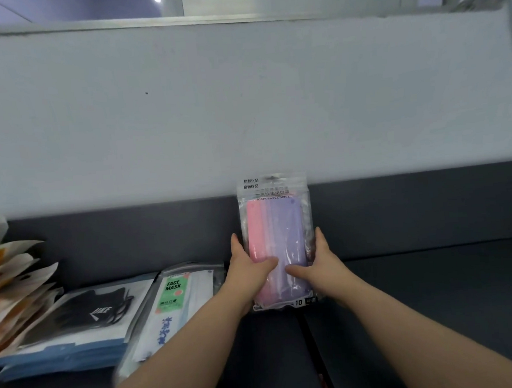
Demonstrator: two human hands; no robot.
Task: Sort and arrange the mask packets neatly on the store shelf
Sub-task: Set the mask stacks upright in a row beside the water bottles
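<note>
While both hands grip them, pastel packs [276,222] stand upright mid-shelf, base on the dark shelf [438,302] and tops up against the grey wall [242,104]; can't tell if they touch it. At least 2 packs, one behind the other, since 2 header strips show at top. Pink & purple masks inside, "10" printed at the bottom.

L hand [247,265] holds the left edge: fingers curled round behind, thumb laid across the front. R hand [323,260] mirrors it on the right edge, thumb on front too. The 2 thumb tips nearly meet. Packs sit just behind a dark seam [303,327] in the shelf.

To the left, lying flat: FACE MASK pack [174,293] w/ green label, just beside the L forearm. Next to it, black pack [84,312] on top of a blue stack [63,355]. Far left, orange packs [8,271] fan out on edge, partly cut off by the frame edge. Window frame [265,2] runs above the wall.
</note>
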